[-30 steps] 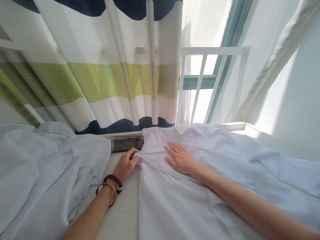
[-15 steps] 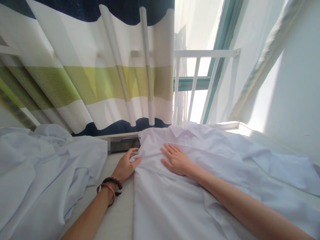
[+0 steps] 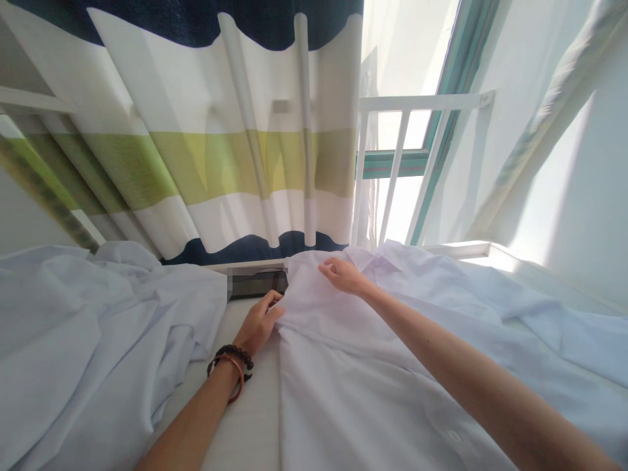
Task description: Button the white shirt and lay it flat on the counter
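A white shirt (image 3: 333, 386) lies spread out on the white surface in front of me, its collar at the far side and a button showing near the bottom. My left hand (image 3: 262, 320) is closed on the shirt's left edge, thumb on the cloth and fingers curled at the border. Farther up, by the collar, my right hand (image 3: 341, 275) has its fingers drawn together in a pinch on the shirt; its fingertips are partly hidden. Dark beads (image 3: 240, 353) and a reddish-brown bangle (image 3: 238, 389) circle my left wrist.
Another heap of white cloth (image 3: 112, 327) lies on the left. A dark flat object (image 3: 258, 284), partly blurred out, rests at the far edge between the two cloths. Behind stand a white railing (image 3: 422, 103), a striped curtain (image 3: 235, 163) and a green-framed window (image 3: 397, 163).
My right hand has gone from lying flat with spread fingers to a pinch nearer the collar. My left hand stays at the shirt's edge. The view has shifted slightly left.
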`<move>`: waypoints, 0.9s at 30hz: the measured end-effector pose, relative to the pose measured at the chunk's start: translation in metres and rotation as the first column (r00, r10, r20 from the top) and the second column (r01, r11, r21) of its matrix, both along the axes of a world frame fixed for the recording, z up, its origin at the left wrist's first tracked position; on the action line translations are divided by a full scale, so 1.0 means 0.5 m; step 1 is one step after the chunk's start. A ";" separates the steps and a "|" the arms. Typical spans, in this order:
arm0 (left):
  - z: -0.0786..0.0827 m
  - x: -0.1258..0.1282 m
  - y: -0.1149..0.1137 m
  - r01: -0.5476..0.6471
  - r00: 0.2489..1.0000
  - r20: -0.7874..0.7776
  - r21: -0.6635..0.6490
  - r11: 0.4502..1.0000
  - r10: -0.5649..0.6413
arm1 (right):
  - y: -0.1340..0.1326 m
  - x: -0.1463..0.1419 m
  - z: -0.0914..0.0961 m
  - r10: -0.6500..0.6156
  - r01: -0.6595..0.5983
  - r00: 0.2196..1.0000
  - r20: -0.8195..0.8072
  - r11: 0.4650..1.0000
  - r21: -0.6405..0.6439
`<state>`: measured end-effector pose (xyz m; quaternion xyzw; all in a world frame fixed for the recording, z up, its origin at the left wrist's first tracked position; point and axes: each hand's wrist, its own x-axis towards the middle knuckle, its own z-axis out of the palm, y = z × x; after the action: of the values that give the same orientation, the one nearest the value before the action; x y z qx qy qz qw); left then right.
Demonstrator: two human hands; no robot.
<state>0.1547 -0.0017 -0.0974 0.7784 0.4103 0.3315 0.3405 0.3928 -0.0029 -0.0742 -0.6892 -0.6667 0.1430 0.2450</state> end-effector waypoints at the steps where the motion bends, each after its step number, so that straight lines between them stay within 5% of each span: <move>1: 0.001 -0.002 -0.001 0.034 0.999 -0.008 -0.011 0.999 -0.034 | 0.011 -0.003 0.003 0.001 -0.001 1.000 -0.018 1.000 -0.023; 7: -0.004 -0.009 0.004 0.075 0.996 -0.049 0.007 0.997 -0.074 | 0.037 -0.010 0.030 0.058 -0.072 0.995 -0.080 0.980 -0.186; 13: -0.010 -0.012 0.007 0.076 0.995 -0.074 0.056 0.996 -0.071 | 0.025 0.009 0.031 0.064 -0.111 0.990 -0.124 0.900 -0.421; 23: -0.009 -0.009 -0.001 0.143 0.985 -0.107 0.073 0.987 -0.135 | 0.063 -0.034 0.045 0.044 -0.078 0.972 -0.232 0.987 -0.142; 27: -0.006 -0.011 -0.003 0.164 0.982 -0.101 0.064 0.984 -0.158 | 0.086 -0.061 0.048 0.002 -0.063 0.960 -0.281 0.976 -0.210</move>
<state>0.1490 -0.0033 -0.1002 0.8357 0.3495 0.2799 0.3179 0.3625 0.0402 -0.0502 -0.6737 -0.6172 0.3146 0.2576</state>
